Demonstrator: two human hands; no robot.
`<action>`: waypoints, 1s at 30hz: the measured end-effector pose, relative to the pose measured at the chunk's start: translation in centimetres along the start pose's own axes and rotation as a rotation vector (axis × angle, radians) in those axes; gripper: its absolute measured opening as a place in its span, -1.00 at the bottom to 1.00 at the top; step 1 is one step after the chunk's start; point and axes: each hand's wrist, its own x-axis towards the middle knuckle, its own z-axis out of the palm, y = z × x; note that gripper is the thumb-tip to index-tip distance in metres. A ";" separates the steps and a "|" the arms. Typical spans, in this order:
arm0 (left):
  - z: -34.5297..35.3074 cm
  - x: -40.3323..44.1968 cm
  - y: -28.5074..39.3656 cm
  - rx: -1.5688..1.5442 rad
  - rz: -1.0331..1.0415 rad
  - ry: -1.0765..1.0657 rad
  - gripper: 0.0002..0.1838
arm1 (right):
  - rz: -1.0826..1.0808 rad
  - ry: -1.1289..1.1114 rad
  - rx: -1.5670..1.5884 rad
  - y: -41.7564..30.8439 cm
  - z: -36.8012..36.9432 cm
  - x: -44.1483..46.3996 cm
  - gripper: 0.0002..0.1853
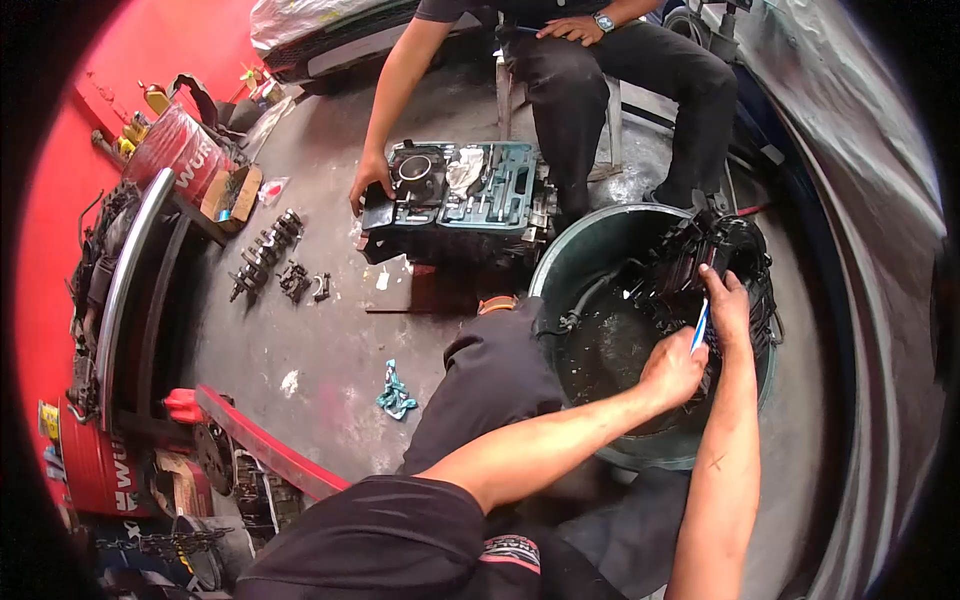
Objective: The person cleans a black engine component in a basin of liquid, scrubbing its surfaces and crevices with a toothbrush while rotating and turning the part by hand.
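Note:
My left hand [675,369] is closed round a slim blue-and-white toothbrush [700,326]; only its handle shows clearly. It points up toward a dark, greasy engine part [690,258] at the right side of a round green tub [553,262]. My right hand [727,305] grips the near edge of that part, thumb on top. The part leans over dark liquid [605,350] in the tub. A hose-like piece [598,295] lies at the tub's left. Shadow hides the part's underside.
A co-worker's hand [372,178] touches an engine block [440,245] carrying a teal tool case [490,215]. A crankshaft [265,255] and bearing caps [293,280] lie on the floor, with a teal rag [396,392] nearer. A red bar [265,440] stands lower left.

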 end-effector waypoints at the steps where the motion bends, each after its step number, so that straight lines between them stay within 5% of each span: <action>1: -0.3 -1.2 0.2 -0.042 -0.031 -0.053 -0.74 | 0.021 0.010 -0.046 -1.0 -0.2 -0.5 -0.28; 5: -0.2 -3.0 -0.1 0.010 -0.101 -0.041 -0.76 | 0.058 0.089 -0.103 -0.4 0.2 0.1 -0.09; 13: -0.7 -3.5 0.9 -0.042 -0.149 -0.078 -0.74 | 0.047 0.019 0.011 -2.6 0.2 -1.3 -0.27; 20: 1.7 -1.9 -2.5 0.095 -0.007 0.048 -0.75 | 0.049 0.111 -0.091 1.1 0.5 0.9 -0.12; 22: 1.5 -0.9 -1.9 0.062 0.033 0.026 -0.76 | 0.125 -0.133 0.049 -2.1 -0.7 -0.6 -0.02; 24: 1.8 -1.2 -2.2 0.054 0.049 0.022 -0.76 | 0.054 0.089 -0.083 -0.2 0.5 0.1 -0.02; 26: 1.6 -1.7 -3.9 0.196 0.046 -0.027 -0.74 | 0.085 0.078 -0.060 0.3 0.1 0.4 -0.01; 30: 1.0 -2.0 -2.6 0.224 -0.031 -0.081 -0.72 | 0.069 -0.010 0.067 -0.8 -0.4 -0.3 -0.27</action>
